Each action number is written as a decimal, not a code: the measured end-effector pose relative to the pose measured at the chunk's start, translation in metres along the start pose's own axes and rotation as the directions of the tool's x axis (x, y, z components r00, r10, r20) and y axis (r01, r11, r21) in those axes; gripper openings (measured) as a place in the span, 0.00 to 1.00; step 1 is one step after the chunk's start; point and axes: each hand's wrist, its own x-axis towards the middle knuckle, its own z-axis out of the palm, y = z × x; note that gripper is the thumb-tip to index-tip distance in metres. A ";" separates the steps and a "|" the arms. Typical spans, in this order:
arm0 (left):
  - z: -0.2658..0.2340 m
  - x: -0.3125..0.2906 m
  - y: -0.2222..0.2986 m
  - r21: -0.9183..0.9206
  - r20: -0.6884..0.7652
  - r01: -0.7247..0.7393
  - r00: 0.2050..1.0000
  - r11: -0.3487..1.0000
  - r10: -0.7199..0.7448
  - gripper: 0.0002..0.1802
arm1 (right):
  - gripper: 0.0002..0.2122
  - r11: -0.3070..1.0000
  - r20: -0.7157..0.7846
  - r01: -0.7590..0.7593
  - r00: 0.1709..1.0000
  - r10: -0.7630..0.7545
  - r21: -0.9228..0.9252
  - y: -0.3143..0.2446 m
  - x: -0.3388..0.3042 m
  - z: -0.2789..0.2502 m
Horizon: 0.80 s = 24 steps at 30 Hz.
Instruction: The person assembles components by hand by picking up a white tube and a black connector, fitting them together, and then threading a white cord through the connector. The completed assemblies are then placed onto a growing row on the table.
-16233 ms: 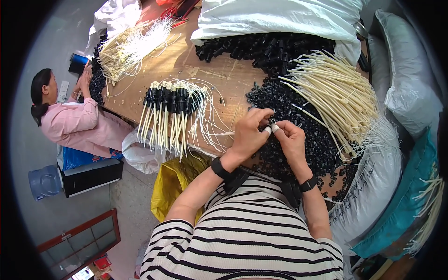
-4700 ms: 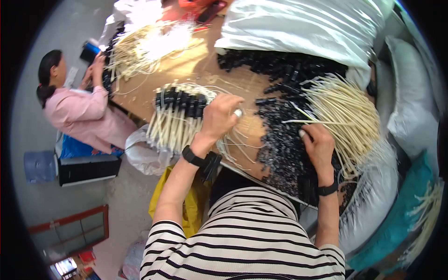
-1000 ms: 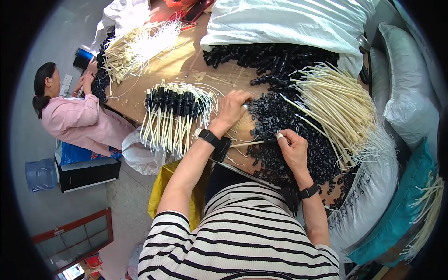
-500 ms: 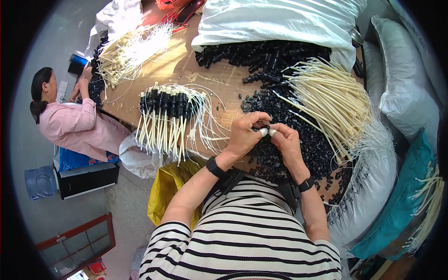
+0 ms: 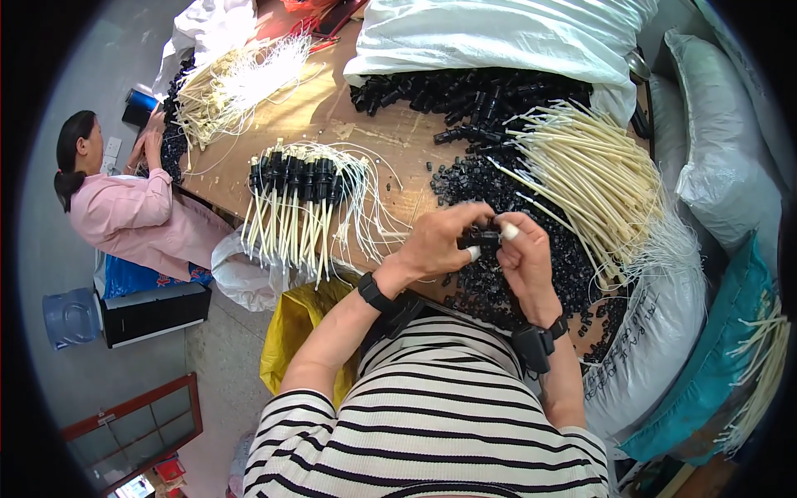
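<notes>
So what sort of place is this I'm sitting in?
Probably a small workshop: the wooden table bears heaped small black parts and bundled cream rods, and stuffed pale sacks crowd its right side.

A bare lane of counter (image 5: pixel 398 143) lies open ahead and to the left of the left grip (image 5: pixel 440 241), between a row of black-headed stems (image 5: pixel 295 181) and a heap of small black pieces (image 5: pixel 573 261). Loose white strands (image 5: pixel 355 173) straggle into that lane. A black tube (image 5: pixel 480 239) fills the gap between the hands. From where I stand, cream sticks (image 5: pixel 594 183) obstruct the right grip's (image 5: pixel 527 257) right side; well ahead of both, a white sack (image 5: pixel 490 37) bars passage.
</notes>
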 end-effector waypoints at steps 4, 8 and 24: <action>-0.010 -0.002 -0.014 0.014 0.111 0.104 0.988 0.994 -0.105 0.16 | 0.08 0.938 0.079 0.156 0.987 -0.138 -0.310 -0.002 0.000 -0.001; -0.017 -0.005 -0.018 0.170 0.072 0.099 0.991 0.981 -0.112 0.14 | 0.13 0.113 0.402 0.463 0.848 -0.346 -0.879 0.000 -0.005 0.001; -0.155 -0.049 -0.037 0.790 -0.557 0.422 0.797 0.445 0.233 0.10 | 0.19 -0.014 0.468 0.526 0.744 -0.477 -0.850 0.002 0.018 0.043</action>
